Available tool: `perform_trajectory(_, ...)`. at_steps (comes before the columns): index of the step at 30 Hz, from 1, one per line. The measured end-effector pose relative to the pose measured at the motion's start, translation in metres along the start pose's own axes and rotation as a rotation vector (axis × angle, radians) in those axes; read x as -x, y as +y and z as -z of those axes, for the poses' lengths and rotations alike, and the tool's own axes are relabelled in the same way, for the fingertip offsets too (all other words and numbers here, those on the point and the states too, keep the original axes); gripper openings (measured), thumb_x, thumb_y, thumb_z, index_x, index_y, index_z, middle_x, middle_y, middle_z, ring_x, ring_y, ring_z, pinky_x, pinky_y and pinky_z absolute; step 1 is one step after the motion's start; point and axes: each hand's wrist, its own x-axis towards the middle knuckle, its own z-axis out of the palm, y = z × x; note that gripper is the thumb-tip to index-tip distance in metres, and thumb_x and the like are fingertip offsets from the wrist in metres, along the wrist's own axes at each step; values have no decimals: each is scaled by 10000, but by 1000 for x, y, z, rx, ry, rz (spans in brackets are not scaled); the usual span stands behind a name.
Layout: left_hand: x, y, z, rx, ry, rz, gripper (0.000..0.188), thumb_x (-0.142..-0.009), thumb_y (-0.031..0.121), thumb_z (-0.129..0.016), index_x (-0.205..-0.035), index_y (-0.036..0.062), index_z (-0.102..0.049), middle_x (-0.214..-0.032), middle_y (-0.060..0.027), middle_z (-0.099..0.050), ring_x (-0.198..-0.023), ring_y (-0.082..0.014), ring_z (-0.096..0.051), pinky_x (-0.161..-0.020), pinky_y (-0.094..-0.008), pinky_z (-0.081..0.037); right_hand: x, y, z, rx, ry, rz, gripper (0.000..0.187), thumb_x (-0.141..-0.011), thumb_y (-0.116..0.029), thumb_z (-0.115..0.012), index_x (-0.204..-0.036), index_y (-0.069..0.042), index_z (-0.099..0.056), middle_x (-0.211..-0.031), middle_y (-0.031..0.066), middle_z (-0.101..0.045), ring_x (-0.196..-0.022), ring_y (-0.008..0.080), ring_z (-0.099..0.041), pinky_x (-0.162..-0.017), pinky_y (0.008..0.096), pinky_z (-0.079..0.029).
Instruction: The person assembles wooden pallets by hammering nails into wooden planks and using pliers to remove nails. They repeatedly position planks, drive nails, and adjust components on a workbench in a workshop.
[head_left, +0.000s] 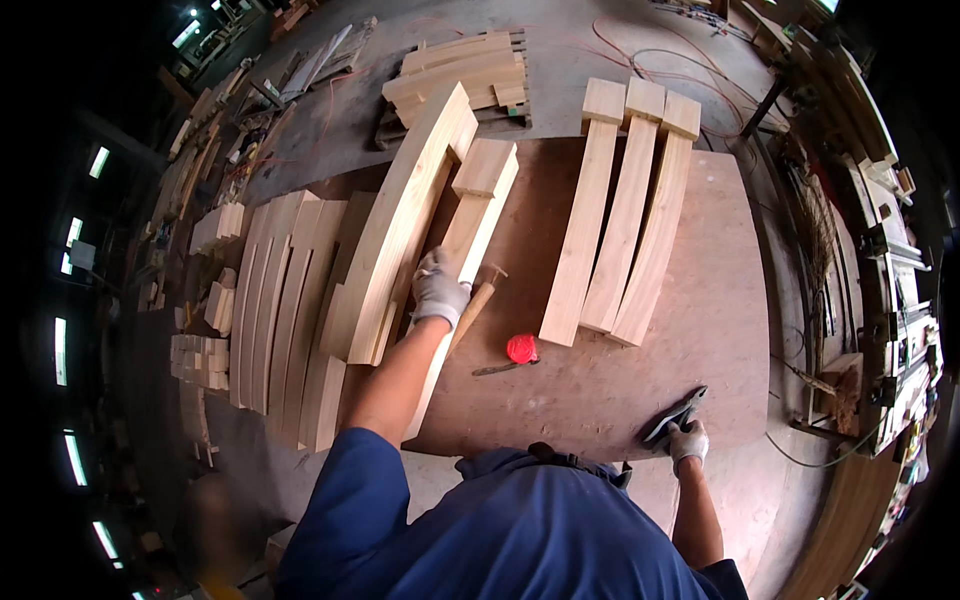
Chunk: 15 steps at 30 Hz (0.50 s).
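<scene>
My left hand [438, 290], in a pale work glove, is closed round the edge of a light wooden beam [470, 230] with a thicker block at its far end. A taller beam [405, 220] stands just left of it. To the right of this hand lies a hammer [476, 308] with a wooden handle. My gloved right hand [688, 443] grips a dark, elongated hand tool [674, 416] near the table's front right; its exact kind is unclear. Between the hands, a red tape measure [521, 348] rests beside a thin dark strip [496, 369].
Three block-ended beams [617, 220] lie side by side on the brown plywood worktop [715, 290]. Several more timbers [275, 300] are lined up at left. Beyond the worktop, a pallet [460, 75] carries stacked wood. Hoses [690, 60] trail over the floor; racks stand at right.
</scene>
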Motion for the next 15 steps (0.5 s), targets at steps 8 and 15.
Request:
perform_trajectory(8,75,22,-76,-47,-85,-231,671,-1002,124,-543,-1635,-42,-397,-1693,-262,-403,-1581,-461,-368,-1310,-527,-322,-9,5,0,-70,-44,-27,357,-892,-217,-884,-1076,41,-720,-958,179,-786,-781,258,-757,-644,429,-616)
perform_trajectory(15,71,25,-53,-172,-381,-76,572,-966,318,-748,-1419,16,-572,-1424,-224,-620,-1329,-386,-614,-1110,-527,-495,-16,11,-5,-67,-31,-36,381,-889,-248,-887,-1066,44,-719,-926,175,-779,-766,250,-748,-653,425,-616)
